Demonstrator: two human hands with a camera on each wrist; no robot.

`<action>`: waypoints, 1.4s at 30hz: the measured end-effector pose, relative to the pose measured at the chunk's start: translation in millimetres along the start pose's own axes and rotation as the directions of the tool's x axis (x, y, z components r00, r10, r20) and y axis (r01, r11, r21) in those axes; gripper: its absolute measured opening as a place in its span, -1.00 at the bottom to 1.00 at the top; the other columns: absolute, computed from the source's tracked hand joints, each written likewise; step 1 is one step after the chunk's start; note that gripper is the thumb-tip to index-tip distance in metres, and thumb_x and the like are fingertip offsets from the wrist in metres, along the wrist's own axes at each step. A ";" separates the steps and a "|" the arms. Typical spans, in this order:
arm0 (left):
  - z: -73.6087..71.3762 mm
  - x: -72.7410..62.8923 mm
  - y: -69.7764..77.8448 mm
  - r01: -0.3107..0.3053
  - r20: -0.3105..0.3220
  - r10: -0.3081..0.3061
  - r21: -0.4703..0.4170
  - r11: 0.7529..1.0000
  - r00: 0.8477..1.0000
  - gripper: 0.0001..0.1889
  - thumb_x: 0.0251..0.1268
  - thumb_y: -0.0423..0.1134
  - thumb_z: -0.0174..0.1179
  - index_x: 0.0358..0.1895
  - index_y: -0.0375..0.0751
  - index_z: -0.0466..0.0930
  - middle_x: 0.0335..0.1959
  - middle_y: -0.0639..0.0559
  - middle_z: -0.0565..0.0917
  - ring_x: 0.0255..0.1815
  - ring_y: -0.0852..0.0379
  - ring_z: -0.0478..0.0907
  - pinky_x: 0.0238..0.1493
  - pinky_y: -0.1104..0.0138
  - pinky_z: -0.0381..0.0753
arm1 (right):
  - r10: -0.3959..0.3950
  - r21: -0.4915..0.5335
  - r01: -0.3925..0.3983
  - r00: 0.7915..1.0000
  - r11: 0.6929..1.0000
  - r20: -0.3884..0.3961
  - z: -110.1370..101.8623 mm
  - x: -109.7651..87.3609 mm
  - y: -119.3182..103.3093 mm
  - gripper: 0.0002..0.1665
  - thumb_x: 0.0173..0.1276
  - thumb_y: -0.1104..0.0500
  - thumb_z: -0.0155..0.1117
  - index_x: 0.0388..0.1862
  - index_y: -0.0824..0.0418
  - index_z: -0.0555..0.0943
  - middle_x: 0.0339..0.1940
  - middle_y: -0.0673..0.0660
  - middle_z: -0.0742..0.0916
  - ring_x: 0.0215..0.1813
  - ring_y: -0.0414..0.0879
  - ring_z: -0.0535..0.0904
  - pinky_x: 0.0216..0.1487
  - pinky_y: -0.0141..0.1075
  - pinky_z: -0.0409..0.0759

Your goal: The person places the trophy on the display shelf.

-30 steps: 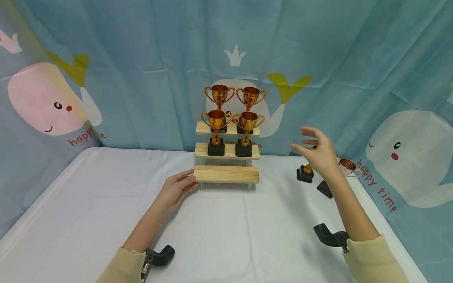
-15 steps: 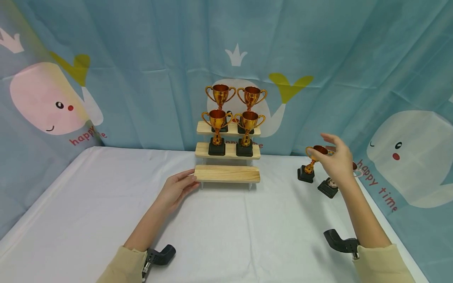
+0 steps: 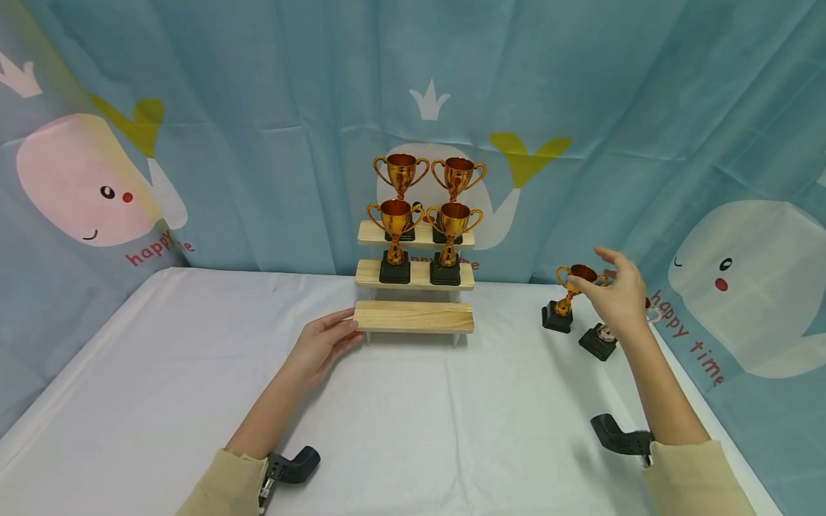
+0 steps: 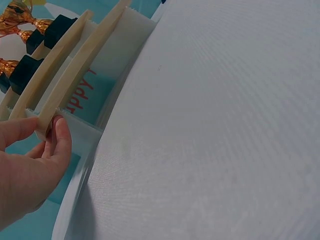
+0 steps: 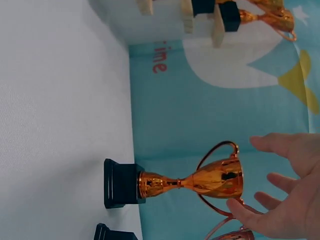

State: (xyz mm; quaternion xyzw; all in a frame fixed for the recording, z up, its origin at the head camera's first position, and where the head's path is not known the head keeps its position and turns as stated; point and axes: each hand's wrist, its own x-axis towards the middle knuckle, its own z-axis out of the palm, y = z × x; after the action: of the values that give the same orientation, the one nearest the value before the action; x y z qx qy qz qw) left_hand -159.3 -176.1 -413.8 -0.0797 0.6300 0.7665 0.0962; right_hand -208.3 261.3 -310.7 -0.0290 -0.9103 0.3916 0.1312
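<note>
Left hand (image 3: 325, 347) pinches the left end of the three-tier wooden stand's bottom shelf (image 3: 414, 317). Right hand (image 3: 621, 297) is pretty loose, fingers spread around a gold trophy cup (image 5: 215, 179) right of the stand. Blue curtain (image 3: 258, 158) there reads "happy time".

The rack (image 3: 419, 275) stands on the counter (image 3: 400, 416) before you, the curtain (image 3: 290, 86) behind. Its back tier (image 3: 369, 233) bears two cups (image 3: 401, 175), its middle tier (image 3: 366, 274) two more. Your left hand (image 3: 319, 347) meets the front tier (image 3: 413, 317) at its left end. Right of the rack, a fifth cup (image 3: 564, 307) stands beside your right hand (image 3: 618, 295); a sixth cup (image 3: 599, 345) is to the fifth's right.
</note>
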 end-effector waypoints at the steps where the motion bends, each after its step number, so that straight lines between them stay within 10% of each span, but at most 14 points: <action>1: 0.0 0.0 -0.1 0.001 -0.001 -0.001 -0.001 1.000 1.000 -0.42 0.70 -0.39 0.01 0.63 -0.47 0.13 0.56 -0.40 0.28 0.06 0.27 0.62 0.23 0.43 0.69 | 0.005 -0.004 -0.005 1.000 1.000 0.006 0.3 1.6 1.3 -0.10 0.53 0.15 0.38 0.69 0.32 0.18 0.62 0.49 0.27 0.51 0.49 0.27 0.27 0.32 0.52; 9: -0.2 2.0 -0.2 0.012 -0.013 -0.012 0.000 1.000 1.000 -0.42 0.71 -0.37 0.02 0.63 -0.45 0.14 0.57 -0.38 0.29 0.08 0.26 0.62 0.22 0.43 0.70 | 0.017 -0.037 -0.016 0.999 0.999 0.041 6.2 11.9 12.6 -0.13 0.52 0.17 0.39 0.65 0.38 0.23 0.60 0.50 0.32 0.25 0.40 0.42 -0.10 -0.04 0.55; 16: -0.6 2.1 1.1 0.025 -0.022 -0.025 0.010 1.000 0.999 -0.43 0.71 -0.36 0.01 0.64 -0.42 0.15 0.56 -0.35 0.31 0.11 0.24 0.61 0.23 0.43 0.69 | 0.050 -0.048 -0.048 0.998 0.998 0.041 11.9 17.2 16.0 -0.18 0.49 0.28 0.38 0.62 0.39 0.27 0.56 0.50 0.38 0.45 0.48 0.34 0.27 0.30 0.58; 42: -1.0 2.3 0.4 0.015 -0.016 -0.015 0.008 1.000 1.000 -0.43 0.71 -0.36 0.01 0.63 -0.44 0.15 0.54 -0.38 0.32 0.06 0.27 0.64 0.23 0.43 0.70 | 0.011 -0.097 -0.004 0.998 0.995 0.066 7.6 16.3 17.5 -0.25 0.48 0.25 0.39 0.54 0.48 0.35 0.44 0.56 0.49 0.31 0.48 0.45 0.17 0.22 0.67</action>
State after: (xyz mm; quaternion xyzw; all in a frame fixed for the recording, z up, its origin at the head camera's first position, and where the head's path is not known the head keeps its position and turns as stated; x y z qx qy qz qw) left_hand -161.6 -177.0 -414.2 -0.0902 0.6331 0.7627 0.0972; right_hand -226.9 270.6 -324.8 -0.0256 -0.9319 0.3484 0.0977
